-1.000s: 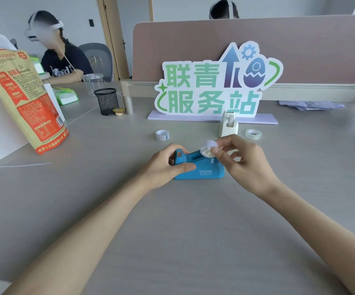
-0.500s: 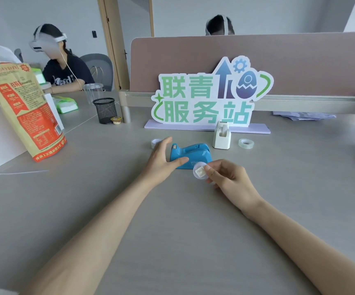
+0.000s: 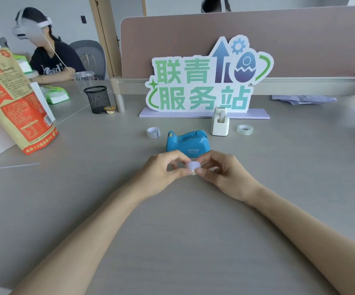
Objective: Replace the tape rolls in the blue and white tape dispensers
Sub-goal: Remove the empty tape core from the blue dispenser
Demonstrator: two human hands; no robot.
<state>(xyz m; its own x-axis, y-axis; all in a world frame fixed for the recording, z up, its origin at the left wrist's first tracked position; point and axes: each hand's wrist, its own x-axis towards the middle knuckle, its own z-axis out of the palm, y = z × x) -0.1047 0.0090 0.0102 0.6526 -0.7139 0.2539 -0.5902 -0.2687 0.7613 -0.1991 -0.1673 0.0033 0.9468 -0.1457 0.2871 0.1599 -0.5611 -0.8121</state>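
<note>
The blue tape dispenser (image 3: pixel 187 143) stands on the grey desk, untouched. Just in front of it, my left hand (image 3: pixel 163 173) and my right hand (image 3: pixel 223 173) pinch a small whitish tape roll (image 3: pixel 192 167) between their fingertips. The white tape dispenser (image 3: pixel 219 122) stands behind the blue one, to its right. A patterned tape roll (image 3: pixel 153 132) lies left of the blue dispenser. A clear tape roll (image 3: pixel 245 129) lies right of the white one.
A standing sign (image 3: pixel 206 81) with a flat base is behind the dispensers, under a desk partition (image 3: pixel 300 39). A black mesh cup (image 3: pixel 97 99) and an orange bag (image 3: pixel 17 103) stand at left. Another person (image 3: pixel 48 54) sits at the far left.
My left hand let go of the blue dispenser and came to the small roll. My right hand drew the roll back toward me, and now both hands hold it.
</note>
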